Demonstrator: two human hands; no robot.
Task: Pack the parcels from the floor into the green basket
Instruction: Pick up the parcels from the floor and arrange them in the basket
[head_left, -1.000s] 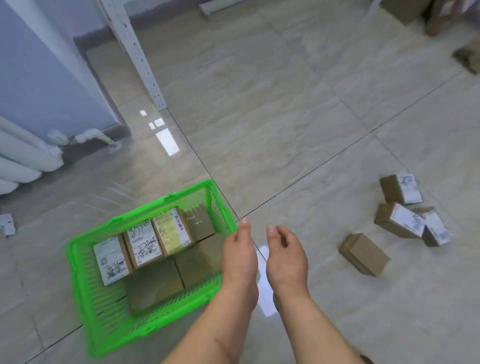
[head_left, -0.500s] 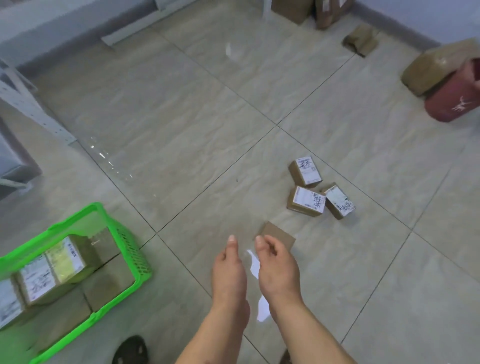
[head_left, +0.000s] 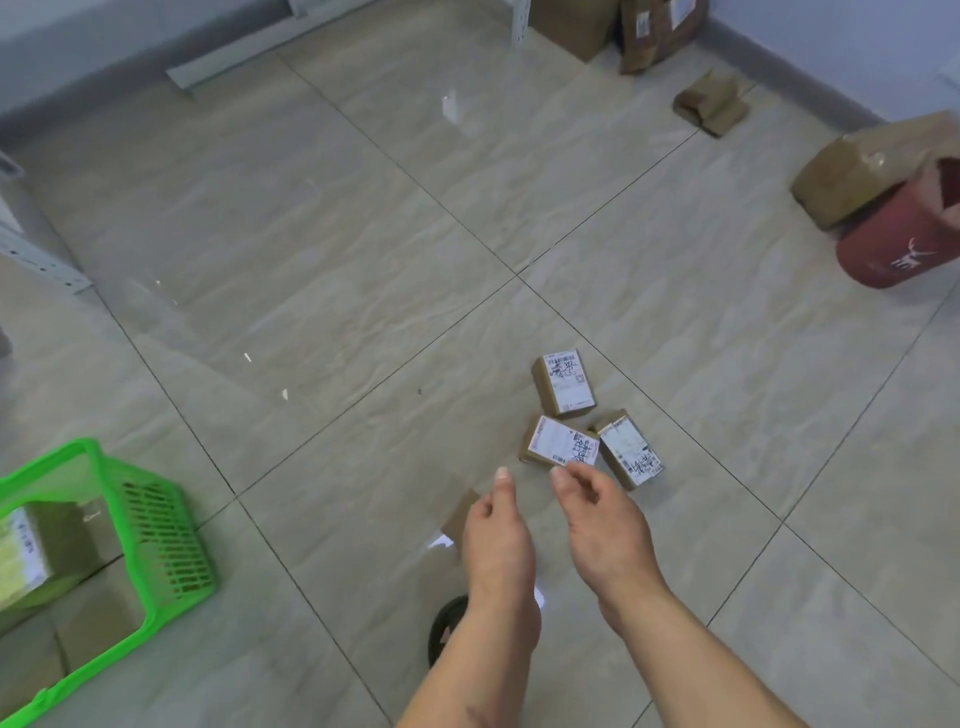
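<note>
Parcels lie in a loose cluster on the tiled floor (head_left: 363, 218), right of centre. Your left hand (head_left: 498, 540) and right hand (head_left: 605, 525) reach forward side by side above the floor, palms turned toward each other, fingers loosely curled and holding nothing. Your right fingertips (head_left: 561, 475) hover at the near edge of the middle parcel (head_left: 561, 441); whether they touch it you cannot tell.

That middle parcel lies label up, long axis running left to right. The far parcel (head_left: 565, 383) lies label up with its long axis running near to far, just apart from the other two. The right parcel (head_left: 628, 449) lies tilted, long axis slanting toward near right, touching the middle one. A plain brown parcel (head_left: 460, 514) peeks out from behind your left hand.

At the left edge stands the green basket (head_left: 156, 530), with parcels already in it, well apart from the cluster. Bare tile lies open between them.
</note>
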